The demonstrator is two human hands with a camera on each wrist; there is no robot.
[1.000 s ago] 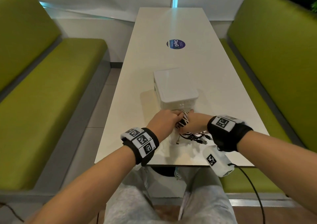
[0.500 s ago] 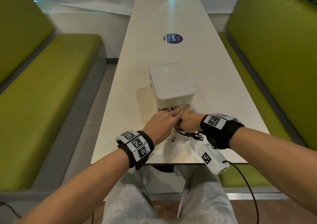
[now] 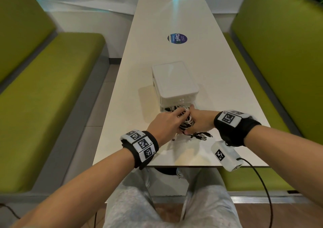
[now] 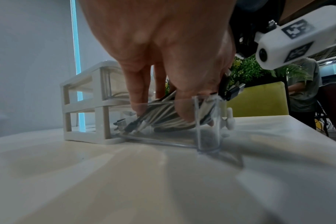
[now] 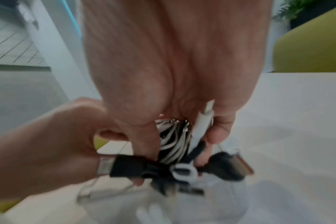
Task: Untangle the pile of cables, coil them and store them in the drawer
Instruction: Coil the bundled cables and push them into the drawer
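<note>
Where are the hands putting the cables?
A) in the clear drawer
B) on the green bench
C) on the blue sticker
A: the left hand and right hand hold the black-and-white cable bundle inside the pulled-out clear drawer of the white drawer unit.

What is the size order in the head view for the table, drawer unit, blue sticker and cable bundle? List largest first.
Largest: the table.
Next: the white drawer unit.
Unranked: the cable bundle, partly hidden, and the round blue sticker look alike in size.
</note>
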